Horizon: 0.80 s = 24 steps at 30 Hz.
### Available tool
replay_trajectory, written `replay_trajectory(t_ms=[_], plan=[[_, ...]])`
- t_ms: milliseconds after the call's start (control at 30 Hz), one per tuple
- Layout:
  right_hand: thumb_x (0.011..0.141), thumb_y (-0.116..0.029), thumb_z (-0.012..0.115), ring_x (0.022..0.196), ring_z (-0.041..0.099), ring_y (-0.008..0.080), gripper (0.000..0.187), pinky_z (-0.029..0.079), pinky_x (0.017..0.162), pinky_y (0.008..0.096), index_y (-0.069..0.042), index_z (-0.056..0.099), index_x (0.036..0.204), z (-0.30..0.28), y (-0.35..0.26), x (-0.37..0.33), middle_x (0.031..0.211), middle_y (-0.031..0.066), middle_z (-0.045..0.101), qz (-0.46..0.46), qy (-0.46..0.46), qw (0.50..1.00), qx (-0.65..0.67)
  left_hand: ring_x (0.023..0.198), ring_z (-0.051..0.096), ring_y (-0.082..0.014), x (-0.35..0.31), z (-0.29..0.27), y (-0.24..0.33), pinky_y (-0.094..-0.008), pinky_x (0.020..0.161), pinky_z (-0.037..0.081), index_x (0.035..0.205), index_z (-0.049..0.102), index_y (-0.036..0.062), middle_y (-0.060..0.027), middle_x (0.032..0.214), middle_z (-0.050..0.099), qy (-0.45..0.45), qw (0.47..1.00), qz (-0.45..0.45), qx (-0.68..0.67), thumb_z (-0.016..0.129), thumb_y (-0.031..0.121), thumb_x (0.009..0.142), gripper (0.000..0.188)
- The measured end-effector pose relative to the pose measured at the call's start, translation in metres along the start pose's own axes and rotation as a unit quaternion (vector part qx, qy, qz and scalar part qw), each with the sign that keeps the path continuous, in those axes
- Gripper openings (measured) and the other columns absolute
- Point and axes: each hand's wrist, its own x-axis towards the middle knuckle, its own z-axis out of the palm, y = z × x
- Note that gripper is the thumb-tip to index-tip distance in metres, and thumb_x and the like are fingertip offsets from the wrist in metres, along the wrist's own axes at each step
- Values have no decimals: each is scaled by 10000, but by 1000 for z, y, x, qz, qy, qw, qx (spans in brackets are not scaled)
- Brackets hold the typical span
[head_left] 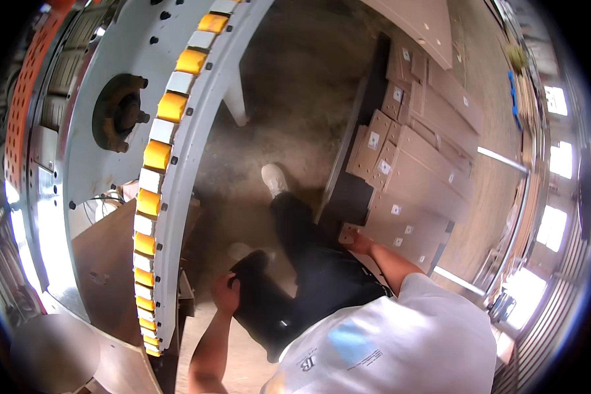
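Note:
My right hand (359,243) is at the near end of a row of stacked brown boards. Its fingers are closed on the edge of a small brown board (348,231) with dark holes in it. The larger brown boards (413,161) beside it carry small white labels. Beside my left thigh hangs my left hand (226,297), fingers loosely curled, with a gap between thumb and finger and no object visible in it. My legs in black trousers are mid-stride.
A curved grey machine frame (190,148) edged with yellow and white blocks (157,155) rises on my left. Below it stands a brown wooden panel (115,262). A dark platform edge (348,177) runs under the boards. A metal rail (520,217) stands further right.

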Motion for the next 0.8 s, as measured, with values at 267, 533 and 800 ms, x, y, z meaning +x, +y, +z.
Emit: replay_trajectory(t_ms=[267, 533, 800], plan=[[911, -483, 707, 1336, 590, 429, 665, 490, 1120, 486, -48, 609, 1404, -131, 20, 13, 1386, 268, 639, 167, 121, 962, -181, 1144, 666, -400, 6, 47, -2, -492, 1020, 506, 1143, 726, 55, -175, 1223, 729, 88, 994, 66, -14, 676, 54, 841, 305], [914, -495, 669, 1290, 579, 534, 680, 463, 1101, 557, -37, 535, 1398, -122, 124, 47, 1363, 352, 605, 98, 160, 968, -164, 1096, 660, -413, 8, 81, 23, -493, 971, 511, 1127, 713, 60, -178, 1172, 720, 206, 978, -3, 24, 643, 83, 879, 259], [925, -451, 718, 1003, 724, 337, 479, 573, 867, 440, -53, 658, 1186, -124, 179, 35, 1057, 203, 753, -69, 203, 977, -1, 1085, 658, -396, 14, 113, 55, -504, 939, 535, 1121, 744, 79, -163, 1115, 713, 245, 960, -64, 115, 664, 212, 978, 210]])
